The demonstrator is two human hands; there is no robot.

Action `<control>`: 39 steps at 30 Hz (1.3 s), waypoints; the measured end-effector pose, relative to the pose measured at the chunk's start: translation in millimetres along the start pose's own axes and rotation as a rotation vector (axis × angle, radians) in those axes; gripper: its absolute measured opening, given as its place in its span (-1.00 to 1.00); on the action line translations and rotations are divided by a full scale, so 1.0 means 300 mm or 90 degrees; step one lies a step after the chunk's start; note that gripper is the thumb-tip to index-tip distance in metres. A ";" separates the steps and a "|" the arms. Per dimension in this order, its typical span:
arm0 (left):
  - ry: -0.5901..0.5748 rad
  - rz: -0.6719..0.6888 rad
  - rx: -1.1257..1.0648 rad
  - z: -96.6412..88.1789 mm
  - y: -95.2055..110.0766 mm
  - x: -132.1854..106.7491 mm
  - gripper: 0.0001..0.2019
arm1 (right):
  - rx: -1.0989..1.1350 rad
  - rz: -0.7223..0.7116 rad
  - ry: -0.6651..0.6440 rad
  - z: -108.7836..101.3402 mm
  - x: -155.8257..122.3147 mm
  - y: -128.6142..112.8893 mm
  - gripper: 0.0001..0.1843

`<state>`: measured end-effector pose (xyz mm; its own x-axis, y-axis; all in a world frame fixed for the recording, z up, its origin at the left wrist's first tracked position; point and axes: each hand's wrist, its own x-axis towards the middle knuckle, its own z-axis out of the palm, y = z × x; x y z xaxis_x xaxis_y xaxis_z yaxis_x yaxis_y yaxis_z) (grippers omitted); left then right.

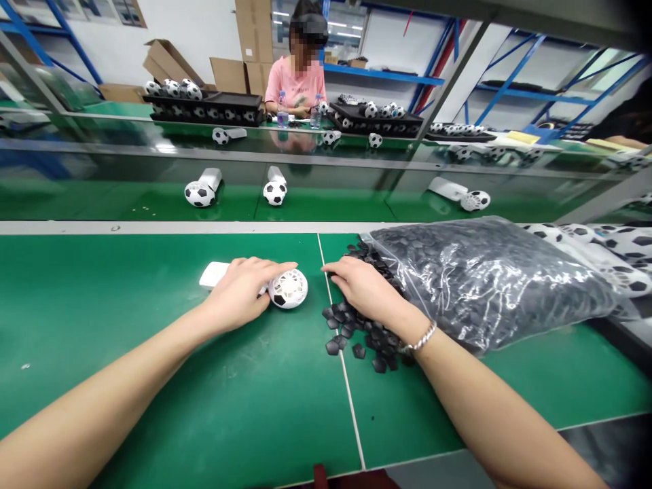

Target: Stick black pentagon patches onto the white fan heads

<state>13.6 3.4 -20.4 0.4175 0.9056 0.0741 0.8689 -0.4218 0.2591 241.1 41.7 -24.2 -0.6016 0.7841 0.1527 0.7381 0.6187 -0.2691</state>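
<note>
On the green surface [127, 353], the hands stand apart. The left hand [237, 292] curves over a white openwork soccer-ball shell [288, 288], with a white rectangular piece [212, 274] just beside it. The right hand [367, 285], open, with a silver bracelet [420, 337] at the wrist, rests on loose black pentagon patches [346, 326] spilling from a clear plastic bag [489, 285].

Prob. factory: green assy line [102, 285]
</note>
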 end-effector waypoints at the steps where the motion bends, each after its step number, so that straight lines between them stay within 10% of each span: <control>1: -0.003 0.001 0.000 0.000 -0.002 0.000 -0.41 | 0.076 -0.012 0.006 -0.007 -0.004 -0.016 -0.78; 13: 0.043 -0.045 -0.044 0.023 0.060 -0.014 -0.33 | 0.402 -0.044 -0.017 0.029 -0.014 -0.079 -0.93; 31: 0.063 -0.029 -0.056 0.026 0.074 -0.007 -0.48 | 0.515 0.077 -0.032 0.086 0.005 -0.096 -0.87; 39: 0.029 0.025 -0.089 0.005 0.037 -0.005 -0.49 | 0.326 0.085 -0.139 -0.014 -0.002 -0.022 -0.86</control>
<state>22.9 -2.7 -19.0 0.4354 0.8908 0.1301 0.8051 -0.4499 0.3864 237.9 37.3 -18.6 -0.6024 0.7921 -0.0989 0.6026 0.3700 -0.7071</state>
